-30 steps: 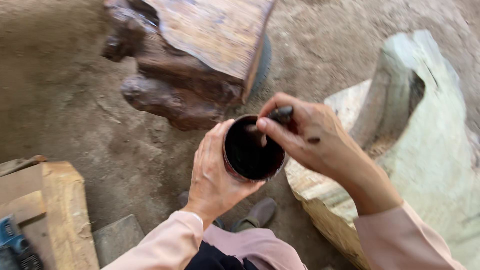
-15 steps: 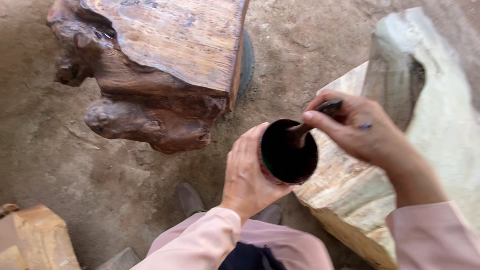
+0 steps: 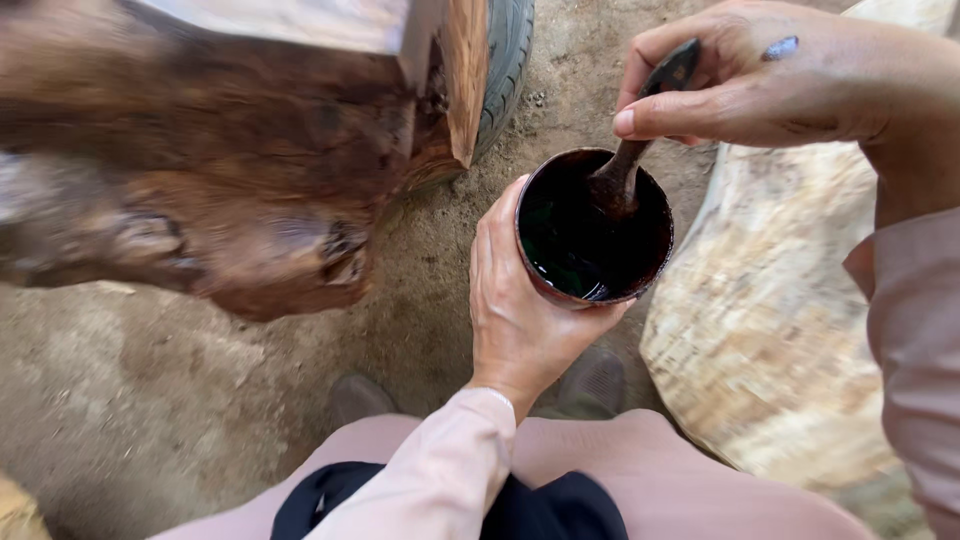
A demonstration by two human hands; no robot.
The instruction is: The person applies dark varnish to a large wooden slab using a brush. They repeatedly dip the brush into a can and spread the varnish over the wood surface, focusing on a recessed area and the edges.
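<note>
My left hand (image 3: pixel 515 305) cups a small round cup (image 3: pixel 592 228) from its left side and below. The cup is stained dark brown and holds a glossy dark liquid. My right hand (image 3: pixel 760 85) pinches the dark handle of a brush (image 3: pixel 640 130) from above, and the brush's tip dips into the liquid at the cup's upper right. Both arms wear pale pink sleeves.
A large varnished reddish-brown wood stump (image 3: pixel 200 150) fills the upper left, with a tyre (image 3: pixel 505 55) behind it. A pale unfinished wood block (image 3: pixel 780 350) lies at the right. Sandy ground (image 3: pixel 150 400) lies below, and my shoes (image 3: pixel 595 380) stand on it.
The view has closed in on the cup. The brush tip has gone down from the rim into the liquid. The left hand's hold on the cup is unchanged.
</note>
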